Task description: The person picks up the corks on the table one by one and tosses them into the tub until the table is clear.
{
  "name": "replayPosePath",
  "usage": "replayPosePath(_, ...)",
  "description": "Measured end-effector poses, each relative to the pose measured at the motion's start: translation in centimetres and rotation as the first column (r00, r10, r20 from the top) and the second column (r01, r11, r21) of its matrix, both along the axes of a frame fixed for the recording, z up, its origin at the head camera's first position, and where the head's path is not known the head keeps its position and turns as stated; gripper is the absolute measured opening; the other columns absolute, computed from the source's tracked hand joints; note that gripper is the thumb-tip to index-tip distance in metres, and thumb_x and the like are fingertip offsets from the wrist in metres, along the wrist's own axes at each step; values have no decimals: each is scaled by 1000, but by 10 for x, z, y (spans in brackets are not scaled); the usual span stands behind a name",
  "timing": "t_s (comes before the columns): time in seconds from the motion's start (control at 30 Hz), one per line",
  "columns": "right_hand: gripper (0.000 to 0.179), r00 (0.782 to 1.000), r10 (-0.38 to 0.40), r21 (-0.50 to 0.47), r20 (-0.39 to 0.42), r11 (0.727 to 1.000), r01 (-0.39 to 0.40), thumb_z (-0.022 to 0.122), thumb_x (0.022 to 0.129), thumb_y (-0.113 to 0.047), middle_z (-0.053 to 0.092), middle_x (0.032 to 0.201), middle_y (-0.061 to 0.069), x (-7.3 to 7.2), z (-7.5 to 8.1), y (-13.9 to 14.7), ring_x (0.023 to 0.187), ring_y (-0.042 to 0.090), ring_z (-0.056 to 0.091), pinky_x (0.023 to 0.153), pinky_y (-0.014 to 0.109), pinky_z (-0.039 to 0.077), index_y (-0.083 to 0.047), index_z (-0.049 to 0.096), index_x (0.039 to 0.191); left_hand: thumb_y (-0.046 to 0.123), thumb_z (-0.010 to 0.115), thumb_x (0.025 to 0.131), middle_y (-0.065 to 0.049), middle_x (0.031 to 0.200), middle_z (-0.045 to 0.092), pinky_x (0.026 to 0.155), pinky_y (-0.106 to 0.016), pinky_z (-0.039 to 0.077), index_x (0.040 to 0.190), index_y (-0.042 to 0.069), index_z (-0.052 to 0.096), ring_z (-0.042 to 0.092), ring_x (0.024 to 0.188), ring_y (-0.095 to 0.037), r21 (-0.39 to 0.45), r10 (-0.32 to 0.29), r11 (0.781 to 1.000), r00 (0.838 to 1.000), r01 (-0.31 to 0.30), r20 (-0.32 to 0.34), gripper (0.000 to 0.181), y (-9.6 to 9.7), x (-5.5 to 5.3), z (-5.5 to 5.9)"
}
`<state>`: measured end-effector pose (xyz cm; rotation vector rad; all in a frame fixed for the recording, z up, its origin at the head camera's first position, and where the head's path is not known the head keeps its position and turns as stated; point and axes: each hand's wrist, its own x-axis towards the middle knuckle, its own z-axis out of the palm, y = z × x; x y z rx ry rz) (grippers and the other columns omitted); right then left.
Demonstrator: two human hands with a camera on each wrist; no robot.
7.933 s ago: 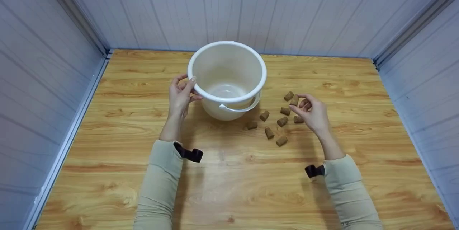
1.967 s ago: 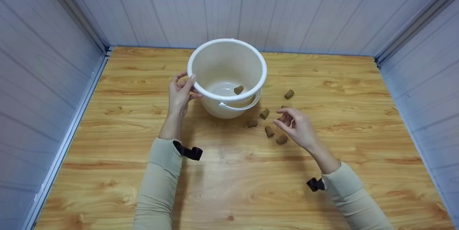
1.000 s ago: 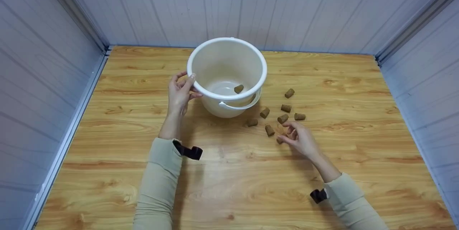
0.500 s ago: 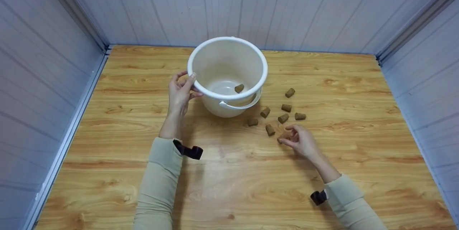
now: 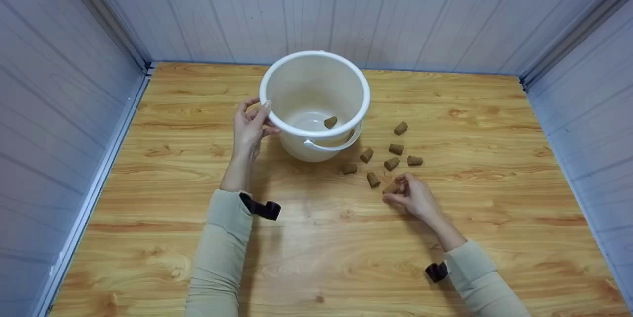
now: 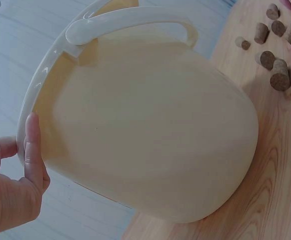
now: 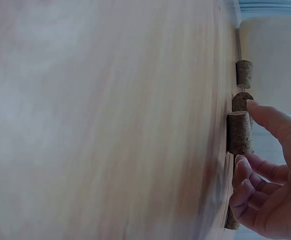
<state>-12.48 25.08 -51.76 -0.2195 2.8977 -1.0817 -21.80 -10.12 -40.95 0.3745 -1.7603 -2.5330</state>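
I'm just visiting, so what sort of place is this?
Possibly a work booth set up for recording: pale panels on three sides, a wood-grain surface, and black wrist-worn devices.

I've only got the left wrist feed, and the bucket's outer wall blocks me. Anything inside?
Observer: Yes. The head view shows a cork lying at the bottom of the bucket.
Operator: Copy. Where's the right hand?
Observer: The right hand is low over the table, thumb and fingers about a loose cork; can't tell if it's pinched.
Operator: Anything worn on that wrist?
Observer: Yes, a black piece sticks out at the sleeve cuff.
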Motion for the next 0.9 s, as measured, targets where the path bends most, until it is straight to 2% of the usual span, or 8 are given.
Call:
replayPosePath(0.17, 43, 1000, -7, 17, 8, 1000, 7, 77, 69, -23, 52, 71, 4, 0, -1, 0, 64, 17, 49, 56, 29, 45, 2, 55, 96, 11, 57, 87, -7, 73, 56, 44, -23, 55, 120, 0, 38, 55, 52, -13, 4, -2, 1000, 1000, 2, -25, 39, 1, 0, -1)
replayPosePath(0.5, 40, 999, -21, 11, 33, 1000, 20, 76, 70, -22, 53, 71, 4, 0, -4, 0, 64, 17, 49, 56, 28, 44, 1, 55, 94, 11, 57, 87, -11, 76, 56, 45, -24, 55, 120, 1, 38, 55, 52, -13, -5, 4, 1000, 1000, -4, -4, 39, 1, 0, 0)
replayPosePath(0.9, 38, 999, -35, -11, 36, 999, 36, 76, 69, -25, 54, 71, 3, -1, -7, 2, 65, 17, 50, 57, 29, 44, -1, 57, 92, 11, 56, 87, -9, 74, 56, 44, -24, 55, 120, 1, 38, 55, 52, -13, 4, -2, 1000, 1000, 2, -24, 39, 0, 0, -1)
